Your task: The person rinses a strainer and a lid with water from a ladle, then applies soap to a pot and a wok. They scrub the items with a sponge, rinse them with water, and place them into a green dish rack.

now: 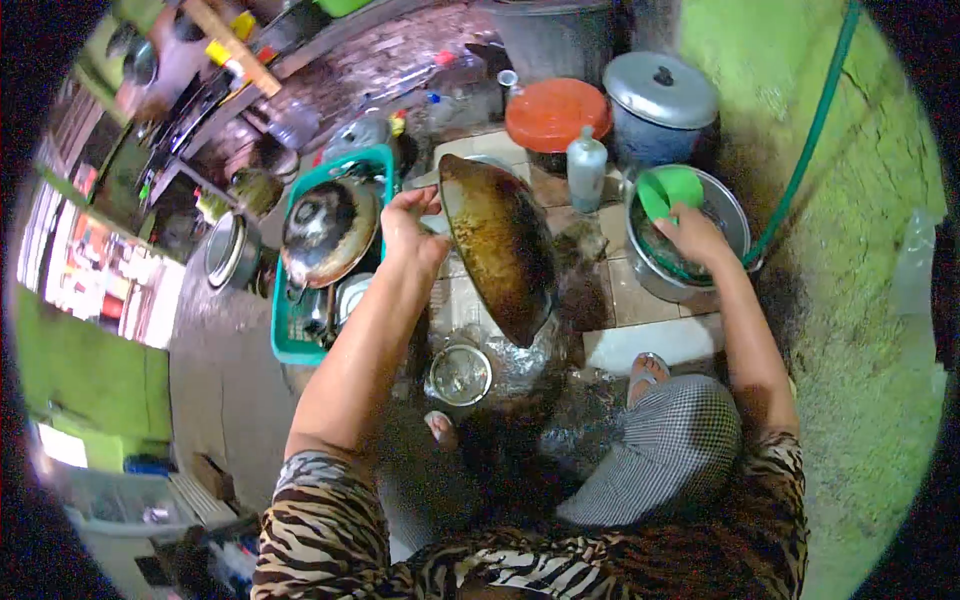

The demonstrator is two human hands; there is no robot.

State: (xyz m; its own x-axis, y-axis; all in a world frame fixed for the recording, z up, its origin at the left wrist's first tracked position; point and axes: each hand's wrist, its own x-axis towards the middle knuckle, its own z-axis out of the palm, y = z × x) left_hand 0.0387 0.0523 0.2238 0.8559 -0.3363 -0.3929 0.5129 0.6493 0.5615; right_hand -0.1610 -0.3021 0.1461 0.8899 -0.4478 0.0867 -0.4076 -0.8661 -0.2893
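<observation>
- The left hand (415,228) grips the wide, brown-scorched metal pan (497,250) by its left edge, holding it steeply tilted above the tiled floor's (632,297) left side.
- Well apart from it, the right hand (693,238) pinches a light-green plastic scoop (672,190) inside the round silver metal pot (741,232), near the tiles' right edge, beside the green wall (868,330).
- The step in hand looks like scooping water to rinse the pan; I can't tell how full the pot is.
- The next move seems to call for a level lift of the scoop and a steady left grip.
</observation>
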